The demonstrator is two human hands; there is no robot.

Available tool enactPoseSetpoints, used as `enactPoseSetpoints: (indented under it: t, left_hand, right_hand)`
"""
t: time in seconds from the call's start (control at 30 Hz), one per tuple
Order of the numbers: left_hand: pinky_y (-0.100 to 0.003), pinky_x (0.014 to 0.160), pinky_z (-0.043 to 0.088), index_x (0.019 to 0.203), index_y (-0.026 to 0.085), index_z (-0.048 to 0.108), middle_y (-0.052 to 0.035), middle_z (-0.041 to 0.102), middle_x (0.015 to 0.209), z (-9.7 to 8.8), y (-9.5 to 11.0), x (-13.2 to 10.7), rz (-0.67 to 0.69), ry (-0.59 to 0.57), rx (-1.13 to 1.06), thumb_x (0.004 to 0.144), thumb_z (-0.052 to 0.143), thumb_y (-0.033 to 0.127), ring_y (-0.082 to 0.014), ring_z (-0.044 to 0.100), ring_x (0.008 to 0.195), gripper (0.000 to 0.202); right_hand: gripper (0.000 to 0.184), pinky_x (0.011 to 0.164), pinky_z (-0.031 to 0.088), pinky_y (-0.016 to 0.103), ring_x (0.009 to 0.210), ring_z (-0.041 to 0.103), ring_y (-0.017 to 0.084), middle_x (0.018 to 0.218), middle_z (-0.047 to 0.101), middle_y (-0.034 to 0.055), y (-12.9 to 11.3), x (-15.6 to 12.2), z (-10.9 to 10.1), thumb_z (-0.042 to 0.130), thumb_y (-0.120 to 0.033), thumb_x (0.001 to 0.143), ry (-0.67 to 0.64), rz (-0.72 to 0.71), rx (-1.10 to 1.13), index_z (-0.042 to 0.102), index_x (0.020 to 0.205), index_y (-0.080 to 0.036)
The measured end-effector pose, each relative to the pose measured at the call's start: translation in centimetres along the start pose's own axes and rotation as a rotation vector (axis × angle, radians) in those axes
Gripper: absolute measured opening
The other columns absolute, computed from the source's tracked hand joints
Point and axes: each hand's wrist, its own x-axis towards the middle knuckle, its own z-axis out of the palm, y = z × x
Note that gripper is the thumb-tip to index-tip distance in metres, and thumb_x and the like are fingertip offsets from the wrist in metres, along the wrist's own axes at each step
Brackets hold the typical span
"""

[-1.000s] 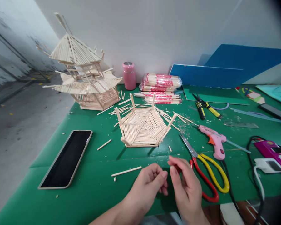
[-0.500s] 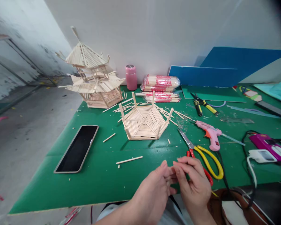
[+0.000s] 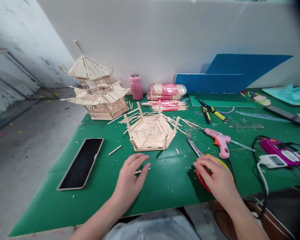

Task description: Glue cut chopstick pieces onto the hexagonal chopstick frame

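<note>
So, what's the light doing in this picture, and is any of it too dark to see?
In the head view, a dark shadow falls on the green table beside the right hand; in that head view, a pale sheen shows in front of the hexagonal stick base, glints catch the plastic-wrapped sticks, and the upper right corner goes black.

There are two hands (image 3: 130, 178) (image 3: 217, 174), one pair of scissors (image 3: 195, 148), one hexagonal frame (image 3: 152, 133), one pagoda (image 3: 96, 97) and one phone (image 3: 81, 164).

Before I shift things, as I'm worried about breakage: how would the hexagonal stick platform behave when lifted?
The hexagonal stick platform is probably light, built of thin sticks. Its close-packed floor looks stiff. The corner posts might snap, as no crosspieces join their tops.
</note>
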Motion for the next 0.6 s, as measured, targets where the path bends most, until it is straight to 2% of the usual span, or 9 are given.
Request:
enactPoseSetpoints:
  t: [0.07,0.13,0.27,0.37,0.5,0.6]
  left_hand:
    - [-0.030,0.073,0.047,0.087,0.018,0.062,-0.0062,0.061,0.090,-0.4,-1.0,0.3,0.013,0.062,0.061,0.079,0.052,0.024,-0.0182,0.058,0.084,0.014]
    - [-0.029,0.071,0.046,0.081,0.019,0.062,-0.0044,0.060,0.085,-0.8,-1.8,0.5,-0.002,0.113,0.113,0.079,0.053,0.026,-0.0170,0.058,0.080,0.012]
    - [-0.029,0.068,0.045,0.074,0.019,0.056,-0.0022,0.057,0.077,-1.1,-3.6,0.9,-0.102,0.189,0.199,0.077,0.054,0.030,-0.0170,0.055,0.075,0.012]
    - [-0.031,0.065,0.045,0.084,0.019,0.054,-0.0020,0.055,0.077,-0.8,-4.8,1.5,-0.145,0.199,0.222,0.074,0.057,0.033,-0.0182,0.054,0.073,0.018]
    - [-0.032,0.068,0.046,0.098,0.017,0.053,-0.0050,0.056,0.088,-0.3,-5.7,2.7,-0.148,0.165,0.215,0.072,0.058,0.032,-0.0199,0.055,0.079,0.031]
    - [-0.032,0.072,0.046,0.089,0.017,0.058,-0.0067,0.057,0.091,0.0,-5.9,3.4,-0.128,0.127,0.185,0.072,0.057,0.030,-0.0206,0.056,0.082,0.022]
  right_hand:
    - [0.026,0.075,0.045,0.033,0.093,0.055,0.022,0.106,0.057,0.0061,-0.1,0.1,0.2,0.052,-0.031,0.080,-0.078,0.020,-0.090,0.058,0.103,-0.023]
    - [0.035,0.074,0.046,0.033,0.091,0.056,0.021,0.111,0.055,0.0068,-0.6,0.4,0.4,0.051,-0.032,0.080,-0.042,0.056,-0.102,0.051,0.114,-0.023]
    - [0.027,0.070,0.046,0.027,0.077,0.058,0.015,0.091,0.061,0.0044,-1.9,1.9,1.8,0.044,-0.030,0.084,-0.029,0.047,0.050,0.054,0.108,-0.020]
    - [0.023,0.067,0.044,0.027,0.072,0.057,0.016,0.078,0.060,0.0031,-2.9,3.4,4.0,0.046,-0.029,0.083,-0.058,0.028,0.052,0.059,0.099,-0.019]
    - [0.023,0.064,0.041,0.029,0.073,0.054,0.019,0.075,0.058,0.0038,-4.0,4.8,6.4,0.053,-0.033,0.077,-0.068,0.017,-0.008,0.061,0.094,-0.019]
    - [0.024,0.063,0.038,0.029,0.073,0.053,0.020,0.075,0.057,0.0049,-4.5,5.5,7.3,0.056,-0.035,0.075,-0.058,0.014,-0.042,0.062,0.090,-0.018]
